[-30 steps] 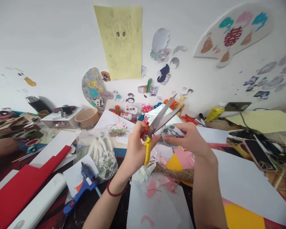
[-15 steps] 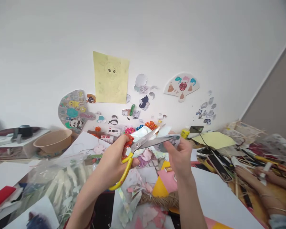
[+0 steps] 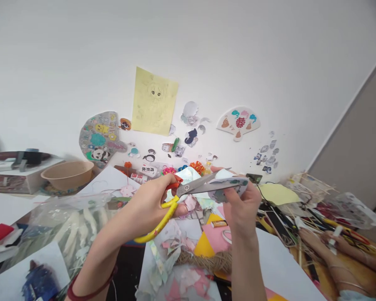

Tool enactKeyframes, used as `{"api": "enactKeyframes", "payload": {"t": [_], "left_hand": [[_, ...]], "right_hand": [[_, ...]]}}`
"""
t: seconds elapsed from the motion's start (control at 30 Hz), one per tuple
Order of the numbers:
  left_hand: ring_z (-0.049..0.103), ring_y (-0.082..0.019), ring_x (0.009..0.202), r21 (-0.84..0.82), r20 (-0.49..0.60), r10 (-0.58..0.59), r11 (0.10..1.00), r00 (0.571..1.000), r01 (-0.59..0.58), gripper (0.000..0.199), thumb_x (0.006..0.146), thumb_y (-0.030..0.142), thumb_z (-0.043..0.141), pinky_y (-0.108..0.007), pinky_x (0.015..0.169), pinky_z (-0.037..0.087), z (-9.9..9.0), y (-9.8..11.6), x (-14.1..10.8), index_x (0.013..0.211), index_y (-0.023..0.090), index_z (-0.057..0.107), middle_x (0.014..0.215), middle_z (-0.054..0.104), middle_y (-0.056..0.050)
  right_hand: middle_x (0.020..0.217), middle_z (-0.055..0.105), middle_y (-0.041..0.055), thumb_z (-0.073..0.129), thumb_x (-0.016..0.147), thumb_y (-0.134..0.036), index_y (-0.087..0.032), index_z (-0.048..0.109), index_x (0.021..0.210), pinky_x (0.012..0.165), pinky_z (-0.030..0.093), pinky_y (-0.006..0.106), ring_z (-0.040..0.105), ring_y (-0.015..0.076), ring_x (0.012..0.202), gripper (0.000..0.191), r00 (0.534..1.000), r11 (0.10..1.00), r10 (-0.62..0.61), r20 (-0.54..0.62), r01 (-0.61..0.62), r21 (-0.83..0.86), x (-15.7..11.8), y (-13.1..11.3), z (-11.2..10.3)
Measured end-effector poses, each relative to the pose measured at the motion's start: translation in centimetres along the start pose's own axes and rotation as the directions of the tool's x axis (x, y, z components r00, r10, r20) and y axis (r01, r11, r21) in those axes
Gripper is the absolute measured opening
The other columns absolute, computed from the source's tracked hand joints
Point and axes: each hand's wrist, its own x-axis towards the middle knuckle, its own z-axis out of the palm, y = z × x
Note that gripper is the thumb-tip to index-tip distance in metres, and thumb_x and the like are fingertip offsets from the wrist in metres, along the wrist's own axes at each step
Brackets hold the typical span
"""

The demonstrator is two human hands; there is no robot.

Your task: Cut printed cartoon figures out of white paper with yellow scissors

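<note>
Yellow-handled scissors (image 3: 164, 221) with a red upper loop are gripped in my left hand (image 3: 147, 209). Their silver blades point right and lie parted around a small paper piece (image 3: 221, 194) with a grey printed drawing. My right hand (image 3: 242, 205) pinches that paper by its right side, with the thumb on the near face. Beneath the hands are paper scraps (image 3: 175, 238), a yellow and pink sheet (image 3: 213, 238) and a coil of brown twine (image 3: 207, 261).
A beige bowl (image 3: 67, 175) stands at the left, behind a clear plastic bag (image 3: 78, 230). Another person's hands (image 3: 316, 242) are at the right, near a black phone (image 3: 280, 228). Bottles and coloured beadwork line the wall's foot.
The view has shifted slightly. The scissor blades have come closer together over the paper, and my right hand has moved a little right and down with it.
</note>
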Motion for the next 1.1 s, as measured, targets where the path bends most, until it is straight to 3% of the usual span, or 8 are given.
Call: {"api": "enactKeyframes", "payload": {"t": [0.23,0.4,0.53,0.8,0.97,1.1], "left_hand": [[0.047,-0.019,0.074,0.042,0.047,0.012,0.999,0.999,-0.014,0.033,0.081,0.045,0.060,-0.032,0.068,0.035,-0.9,-0.2,-0.8,0.102,0.021,0.053,0.084,0.054,0.000],[0.043,-0.017,0.069,0.047,0.034,0.028,0.998,0.999,-0.029,0.032,0.081,0.045,0.061,-0.031,0.065,0.033,-1.1,0.1,-1.0,0.101,0.022,0.051,0.079,0.051,0.003],[0.042,-0.016,0.070,0.044,0.045,0.021,0.999,0.999,-0.023,0.031,0.080,0.044,0.063,-0.031,0.065,0.033,-1.2,0.2,-1.0,0.099,0.022,0.051,0.081,0.053,0.003],[0.042,-0.015,0.067,0.045,0.030,0.039,0.998,0.999,-0.041,0.036,0.079,0.049,0.067,-0.029,0.063,0.031,-1.1,0.0,-0.9,0.098,0.022,0.053,0.077,0.052,0.005],[0.040,-0.014,0.064,0.062,0.001,0.075,0.995,0.997,-0.075,0.042,0.078,0.058,0.069,-0.028,0.059,0.028,-1.1,-0.1,-0.7,0.094,0.021,0.056,0.071,0.050,0.006],[0.043,-0.014,0.065,0.100,-0.017,0.034,0.994,0.999,-0.032,0.038,0.076,0.052,0.072,-0.028,0.060,0.029,-1.2,0.0,-0.9,0.093,0.021,0.059,0.068,0.054,0.006]], "right_hand": [[0.083,0.074,0.0055,0.074,0.082,-0.031,-0.020,0.074,0.084,0.056,0.045,0.027,0.061,0.0154,0.066,0.011,0.994,0.992,-0.110,0.005,0.110,-0.064,-0.2,0.1,-0.1],[0.065,0.064,-0.0020,0.077,0.079,-0.025,-0.021,0.074,0.080,0.059,0.047,0.024,0.057,0.0118,0.061,0.005,0.995,0.989,-0.096,0.008,0.096,-0.113,-0.5,0.2,0.1],[0.070,0.068,-0.0003,0.076,0.080,-0.027,-0.021,0.076,0.083,0.061,0.049,0.025,0.060,0.0132,0.064,0.006,0.993,0.986,-0.118,0.022,0.119,-0.116,-0.6,0.4,0.3],[0.058,0.056,-0.0043,0.078,0.078,-0.026,-0.022,0.074,0.079,0.054,0.045,0.025,0.047,0.0094,0.050,0.006,0.988,0.981,-0.153,0.002,0.152,-0.123,-0.5,0.8,0.2],[0.059,0.054,-0.0047,0.077,0.078,-0.024,-0.022,0.072,0.076,0.053,0.042,0.024,0.044,0.0088,0.052,0.006,0.991,0.980,-0.134,-0.012,0.131,-0.147,-0.6,0.1,0.3],[0.059,0.052,-0.0055,0.076,0.079,-0.020,-0.023,0.073,0.078,0.051,0.037,0.021,0.041,0.0076,0.053,0.004,0.993,0.982,-0.122,0.002,0.121,-0.144,-0.8,-0.3,0.3]]}}
